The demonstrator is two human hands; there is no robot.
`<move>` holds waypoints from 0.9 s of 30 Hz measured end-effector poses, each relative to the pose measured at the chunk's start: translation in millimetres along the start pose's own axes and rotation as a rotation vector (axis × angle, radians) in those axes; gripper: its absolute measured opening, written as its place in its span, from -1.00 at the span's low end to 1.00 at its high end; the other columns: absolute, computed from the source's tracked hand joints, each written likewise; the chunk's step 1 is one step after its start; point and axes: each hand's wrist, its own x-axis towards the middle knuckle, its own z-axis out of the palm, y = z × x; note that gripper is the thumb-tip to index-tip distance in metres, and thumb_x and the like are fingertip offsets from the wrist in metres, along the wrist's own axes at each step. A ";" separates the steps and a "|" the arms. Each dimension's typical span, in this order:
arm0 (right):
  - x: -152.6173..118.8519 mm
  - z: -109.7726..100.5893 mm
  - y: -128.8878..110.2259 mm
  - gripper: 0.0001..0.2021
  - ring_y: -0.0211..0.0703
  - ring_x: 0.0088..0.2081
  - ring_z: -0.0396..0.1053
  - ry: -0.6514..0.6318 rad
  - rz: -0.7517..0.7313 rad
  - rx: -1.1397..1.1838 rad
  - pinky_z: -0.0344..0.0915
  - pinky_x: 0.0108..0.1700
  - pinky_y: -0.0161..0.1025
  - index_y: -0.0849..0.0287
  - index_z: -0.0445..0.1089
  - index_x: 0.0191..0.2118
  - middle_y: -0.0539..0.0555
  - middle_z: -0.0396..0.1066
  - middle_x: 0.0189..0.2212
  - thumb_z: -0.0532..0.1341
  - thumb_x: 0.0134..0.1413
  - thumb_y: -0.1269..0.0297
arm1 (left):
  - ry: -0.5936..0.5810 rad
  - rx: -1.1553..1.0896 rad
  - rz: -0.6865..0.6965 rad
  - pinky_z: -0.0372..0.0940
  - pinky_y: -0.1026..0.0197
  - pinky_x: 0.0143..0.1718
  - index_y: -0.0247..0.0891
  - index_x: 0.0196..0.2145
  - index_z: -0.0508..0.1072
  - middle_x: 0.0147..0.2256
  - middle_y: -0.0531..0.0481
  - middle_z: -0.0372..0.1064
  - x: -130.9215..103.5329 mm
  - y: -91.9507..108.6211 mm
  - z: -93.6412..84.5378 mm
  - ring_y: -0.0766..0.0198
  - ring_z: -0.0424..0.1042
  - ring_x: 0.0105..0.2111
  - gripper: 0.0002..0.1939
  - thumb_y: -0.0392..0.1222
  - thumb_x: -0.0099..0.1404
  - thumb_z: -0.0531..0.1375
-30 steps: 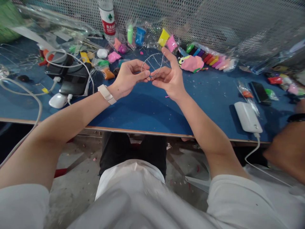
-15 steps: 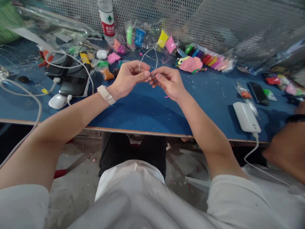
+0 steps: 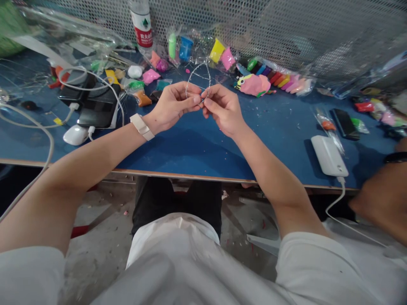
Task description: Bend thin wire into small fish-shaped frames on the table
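A thin silvery wire loop point(image 3: 209, 76), pointed at its top, stands up between my two hands above the blue table point(image 3: 197, 156). My left hand point(image 3: 178, 103) pinches its lower left end between thumb and fingers. On the right side, my right hand point(image 3: 222, 108) has its thumb and fingers closed on the lower right end. The fingertips of both hands nearly meet where the wire ends come together. Beyond my right hand lies a pink clay figure point(image 3: 254, 85) with a yellow head and an eye.
Bagged coloured clay lines the mesh panel point(image 3: 273, 34) behind. A water bottle point(image 3: 142, 29) stands at the back. Black devices point(image 3: 98, 106) and cables lie left, a white power bank point(image 3: 329, 156) right. Another person's arm point(image 3: 384, 199) is at the right edge.
My right hand has shifted slightly left, closer to my left hand. The wire loop's top looks more pointed than before.
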 end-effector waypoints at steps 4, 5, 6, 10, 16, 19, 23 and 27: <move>0.5 4.7 -7.3 -0.54 -0.17 -0.30 0.52 0.097 0.067 0.034 0.59 -0.32 -0.25 -0.04 0.51 -0.19 -0.07 0.47 -0.34 0.67 0.15 -0.18 | -0.017 0.141 0.059 0.65 0.01 0.00 -0.06 -0.01 0.60 -0.17 0.01 0.70 2.9 -7.3 -3.8 0.13 0.71 -0.10 -0.38 0.37 0.27 0.65; 1.6 5.3 -8.2 -0.57 -0.18 -0.31 0.52 0.113 0.075 0.048 0.58 -0.32 -0.26 -0.03 0.51 -0.20 -0.07 0.45 -0.36 0.67 0.17 -0.13 | 0.011 0.204 0.112 0.63 -0.03 0.02 -0.01 0.05 0.58 -0.14 0.01 0.70 3.8 -8.5 -5.9 0.11 0.68 -0.07 -0.35 0.39 0.26 0.65; 2.8 5.6 -8.7 -0.60 -0.19 -0.32 0.52 0.126 0.082 0.061 0.57 -0.32 -0.27 -0.02 0.51 -0.21 -0.08 0.44 -0.38 0.66 0.20 -0.08 | 0.050 0.279 0.182 0.60 -0.06 0.06 0.05 0.12 0.55 -0.09 0.01 0.69 4.5 -8.9 -8.2 0.09 0.64 -0.03 -0.30 0.39 0.25 0.65; 5.8 5.3 -8.8 -0.66 -0.22 -0.35 0.51 0.144 0.122 0.099 0.53 -0.34 -0.30 0.01 0.53 -0.21 -0.10 0.43 -0.42 0.64 0.25 0.02 | 0.101 0.707 0.500 0.33 -0.31 0.38 0.10 0.22 0.52 0.12 -0.09 0.59 3.5 -0.8 -15.6 -0.14 0.41 0.27 -0.36 0.30 0.35 0.60; 3.9 6.5 -12.4 -0.64 -0.29 -0.37 0.50 0.110 0.183 0.199 0.52 -0.33 -0.34 0.03 0.54 -0.20 -0.11 0.47 -0.38 0.66 0.21 0.02 | -0.047 1.208 0.736 0.34 -0.33 0.16 0.03 0.07 0.66 0.04 -0.21 0.62 6.7 3.2 -23.3 -0.16 0.46 0.06 -0.71 0.16 0.71 0.20; 3.1 9.0 -16.7 -0.63 -0.31 -0.39 0.48 0.092 0.204 0.219 0.51 -0.34 -0.36 0.03 0.52 -0.19 -0.13 0.47 -0.38 0.66 0.22 0.02 | -0.109 1.230 0.734 0.37 -0.31 0.05 0.00 0.13 0.64 -0.04 -0.25 0.61 9.1 0.9 -24.8 -0.14 0.49 -0.04 -0.60 0.16 0.77 0.05; 1.3 14.0 -19.3 -0.60 -0.30 -0.41 0.49 0.097 0.230 0.185 0.47 -0.39 -0.36 0.02 0.50 -0.21 -0.13 0.47 -0.40 0.66 0.22 -0.04 | -0.092 1.147 0.702 0.43 -0.29 0.08 -0.04 0.05 0.64 -0.11 -0.24 0.56 1.9 4.2 -20.1 -0.14 0.52 -0.06 -0.61 0.18 0.76 0.09; -1.0 17.7 -17.4 -0.48 -0.32 -0.48 0.43 0.115 0.226 0.132 0.40 -0.49 -0.36 0.02 0.46 -0.28 -0.13 0.44 -0.47 0.68 0.15 -0.20 | -0.063 1.062 0.587 0.44 -0.23 0.12 -0.04 -0.11 0.63 -0.21 -0.16 0.52 -4.9 6.4 -14.3 -0.11 0.57 -0.07 -0.67 0.10 0.73 0.15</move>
